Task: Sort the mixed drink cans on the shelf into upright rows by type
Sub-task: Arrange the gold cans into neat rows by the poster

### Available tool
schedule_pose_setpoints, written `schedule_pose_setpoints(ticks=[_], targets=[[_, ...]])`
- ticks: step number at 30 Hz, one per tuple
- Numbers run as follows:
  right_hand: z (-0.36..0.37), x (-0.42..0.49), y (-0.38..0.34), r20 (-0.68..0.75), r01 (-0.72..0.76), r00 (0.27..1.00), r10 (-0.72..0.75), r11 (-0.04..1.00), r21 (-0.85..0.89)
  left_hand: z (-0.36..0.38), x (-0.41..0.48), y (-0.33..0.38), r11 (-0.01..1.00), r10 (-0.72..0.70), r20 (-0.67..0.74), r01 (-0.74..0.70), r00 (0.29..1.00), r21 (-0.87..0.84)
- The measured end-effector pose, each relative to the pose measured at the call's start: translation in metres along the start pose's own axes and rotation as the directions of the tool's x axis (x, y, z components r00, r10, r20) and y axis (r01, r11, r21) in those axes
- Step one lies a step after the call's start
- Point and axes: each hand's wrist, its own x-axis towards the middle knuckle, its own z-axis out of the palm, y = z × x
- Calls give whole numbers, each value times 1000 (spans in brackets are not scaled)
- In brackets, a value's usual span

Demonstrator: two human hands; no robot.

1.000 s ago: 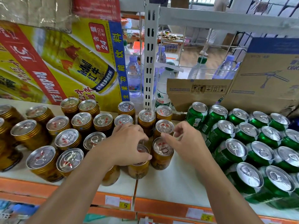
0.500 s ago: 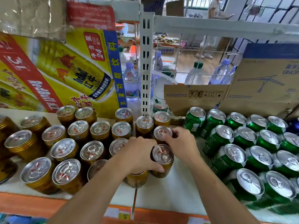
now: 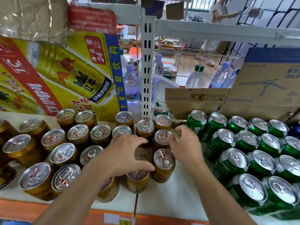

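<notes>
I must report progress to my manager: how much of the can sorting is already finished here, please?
Mostly done: gold cans stand upright at the left, green cans at the right, no green among gold. In hand: the left hand lies over a front gold can and the right hand touches another farther back. Left: the gold rows look staggered and probably need straightening.

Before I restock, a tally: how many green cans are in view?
14 green cans: five in the back row, four in the second, three in the third, two at the front. More may be cut off at the right edge.
</notes>
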Motion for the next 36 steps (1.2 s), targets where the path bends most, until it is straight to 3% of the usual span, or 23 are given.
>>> schedule_pose_setpoints(ticks=[3, 7, 13, 18, 22, 28, 31, 34, 36], targets=[[-1, 4, -19, 0, 176, 984, -176, 982, -62, -9, -6, -21, 995, -49, -76, 55, 996, 77], [12, 20, -48, 143, 359, 929, -341, 926, -121, -13, 0, -36, 991, -101, -77, 107, 992, 80], [27, 43, -72, 357, 426, 883, -305, 841, -334, -8, 4, -45, 997, -51, -42, 53, 998, 59], [32, 53, -75, 318, 383, 906, -280, 863, -330, -4, 1, -56, 1000, 2, -69, -2, 998, 2], [34, 56, -83, 298, 394, 911, -284, 809, -436, 3, 1, -65, 996, 38, -118, -47, 992, -71], [30, 67, -92, 504, 437, 827, -248, 848, -300, 15, -3, -72, 988, 68, -226, -97, 972, -117], [28, 68, -95, 465, 430, 849, -251, 840, -331, 15, -2, -73, 988, 69, -237, -98, 969, -115], [33, 67, -96, 409, 445, 876, -254, 751, -488, 16, -2, -73, 989, 67, -235, -96, 970, -111], [33, 67, -97, 422, 469, 866, -270, 733, -493, 16, -3, -73, 989, 74, -246, -103, 967, -108]])
